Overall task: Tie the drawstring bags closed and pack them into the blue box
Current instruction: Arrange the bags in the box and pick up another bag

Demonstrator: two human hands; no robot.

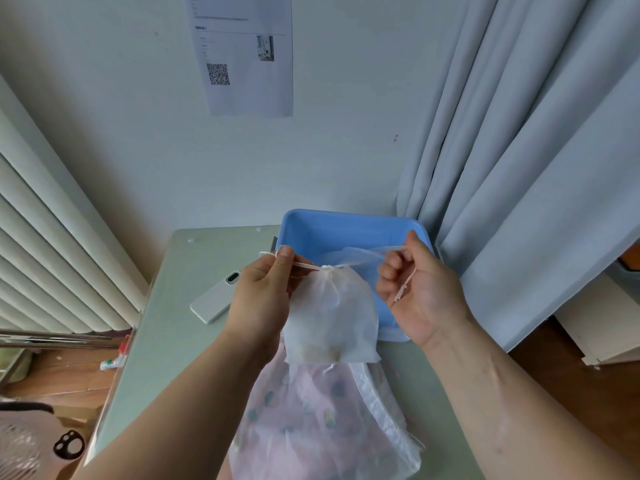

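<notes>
Drawstring bag (330, 313): you hold a white, half-sheer pouch in the air between your two hands, over the near edge of the blue box and above the table. Its long axis runs up and down; the gathered neck points up and away from you, the flat bottom hangs toward you. The neck is cinched tight.
Blue box (349, 226): open tray at the far right of the table, against the curtain; its near rim is hidden behind the hanging bag. More sheer fabric shows inside it, just behind the neck.
Table (166, 327): pale green top; the box sits on its far right part, the phone on its left.
Pile of bags (322, 424): pinkish, patterned sheer bags lie on the table below the raised pouch, nearest you.
Left hand (263, 299): to the left of the bag's neck, thumb and forefinger pinched on the left drawstring (301, 265), which runs taut to the neck.
Right hand (419, 289): to the right of the neck, fingers curled around the right drawstring end, whose frayed tail hangs across your palm.
Phone (216, 296): white, lying flat and slantwise, left of your left hand.
</notes>
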